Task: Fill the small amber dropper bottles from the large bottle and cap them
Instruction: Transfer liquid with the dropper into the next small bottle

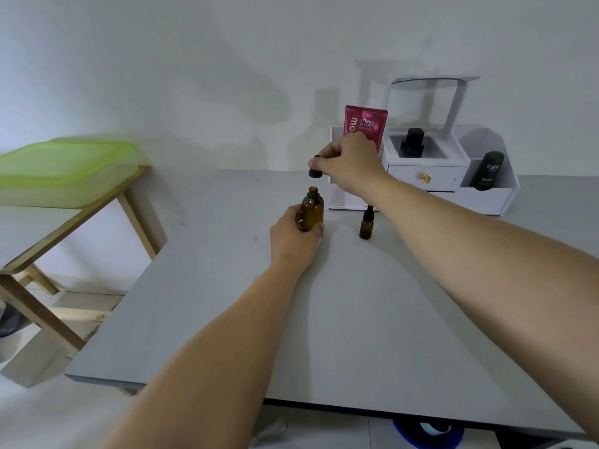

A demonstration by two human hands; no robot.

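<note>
The large amber bottle (312, 210) stands upright on the grey table (324, 319), its neck open. My left hand (293, 234) grips its body from the left. My right hand (348, 163) hovers just above the neck and pinches the black cap (314, 171) between the fingertips. A small amber dropper bottle (366, 225) with a black dropper top stands to the right, partly under my right forearm.
A white organiser (428, 176) at the back right holds a pink tube (365, 124), a black bottle (411, 143) and a dark tube (487, 171). A wooden stand with a green lidded box (64, 166) sits to the left, beyond the table's left edge.
</note>
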